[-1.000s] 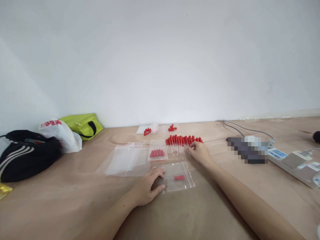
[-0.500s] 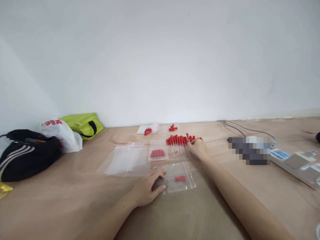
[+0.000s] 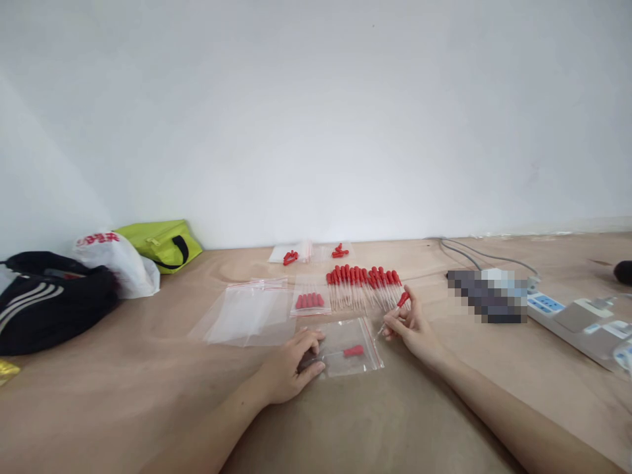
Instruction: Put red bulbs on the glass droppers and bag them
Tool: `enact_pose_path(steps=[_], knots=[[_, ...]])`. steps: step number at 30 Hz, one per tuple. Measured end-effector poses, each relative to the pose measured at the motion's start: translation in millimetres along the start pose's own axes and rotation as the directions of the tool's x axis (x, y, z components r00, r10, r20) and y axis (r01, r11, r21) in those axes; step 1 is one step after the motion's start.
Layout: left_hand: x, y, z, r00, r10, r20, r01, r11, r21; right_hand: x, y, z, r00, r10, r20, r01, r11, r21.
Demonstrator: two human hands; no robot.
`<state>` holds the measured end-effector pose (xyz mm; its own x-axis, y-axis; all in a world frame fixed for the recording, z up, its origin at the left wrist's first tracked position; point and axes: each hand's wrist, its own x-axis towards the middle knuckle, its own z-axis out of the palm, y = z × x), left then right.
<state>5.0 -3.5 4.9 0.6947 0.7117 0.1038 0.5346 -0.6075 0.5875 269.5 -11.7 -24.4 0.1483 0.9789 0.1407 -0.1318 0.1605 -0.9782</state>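
A dropper (image 3: 403,299) with a red rubber bulb and clear stem is pinched in my right hand (image 3: 413,327), tilted bulb-up, right of a clear zip-lock bag (image 3: 340,330). That bag lies flat with one red-bulbed dropper (image 3: 353,351) inside, its zip edge facing right. My left hand (image 3: 291,368) holds the bag's left end against the table, fingers curled and thumb in front. Beyond the bag, several droppers (image 3: 363,275) lie in a row, bulbs toward the wall. Left of them sits a filled zip-lock bag (image 3: 310,301) with several red bulbs showing.
Flat clear bags (image 3: 244,313) are stacked left of centre. Small red pieces (image 3: 290,257) lie on bags near the wall. A black bag (image 3: 54,303), a white plastic bag (image 3: 116,263) and a green bag (image 3: 165,243) stand at left; a power strip (image 3: 582,329) is at right.
My right hand has drawn back from the dropper row toward me and slightly right, now with one dropper in its fingers. My left hand stays on the bag.
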Motion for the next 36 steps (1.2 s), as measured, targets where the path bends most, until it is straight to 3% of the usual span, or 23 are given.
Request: enact_pose_path(steps=[4,7,12,20,24,29,31,33,36], knots=[[0,3,-1.2,1.0,0.007,-0.005,-0.007,1.0,-0.008,-1,3,10,0.997,0.044,-0.065,-0.039,0.996,0.086],[-1,3,-1.1,1.0,-0.004,-0.003,0.004,1.0,-0.008,-1,6,14,0.993,0.108,-0.037,-0.103,0.987,0.124],[-2,-1,0.6,0.999,-0.035,0.007,0.034,0.999,0.038,-7,7,17,0.991,0.117,0.062,-0.115,0.993,-0.04],[-4,-2,1.2,0.995,-0.101,0.026,0.099,0.992,0.073,-13,9,22,0.99,0.058,0.13,-0.023,0.966,-0.257],[-3,0,0.0,0.994,-0.104,0.023,0.103,0.993,0.055,-12,9,23,0.985,-0.052,0.164,0.121,0.885,-0.449],[-3,1,-0.4,0.994,-0.105,0.017,0.104,0.994,0.039,-12,2,25,0.936,-0.124,0.329,0.285,0.815,-0.505],[-3,1,-0.6,0.995,-0.103,0.017,0.102,0.994,0.032,-9,4,22,0.951,-0.137,0.277,0.271,0.803,-0.531],[-3,2,-1.2,0.996,-0.083,0.025,0.082,0.996,0.029,-2,7,16,0.977,-0.158,0.145,0.214,0.777,-0.592],[-1,3,-2.3,0.999,-0.038,0.025,0.037,0.999,0.023,17,8,4,0.978,-0.208,-0.025,0.129,0.692,-0.71]])
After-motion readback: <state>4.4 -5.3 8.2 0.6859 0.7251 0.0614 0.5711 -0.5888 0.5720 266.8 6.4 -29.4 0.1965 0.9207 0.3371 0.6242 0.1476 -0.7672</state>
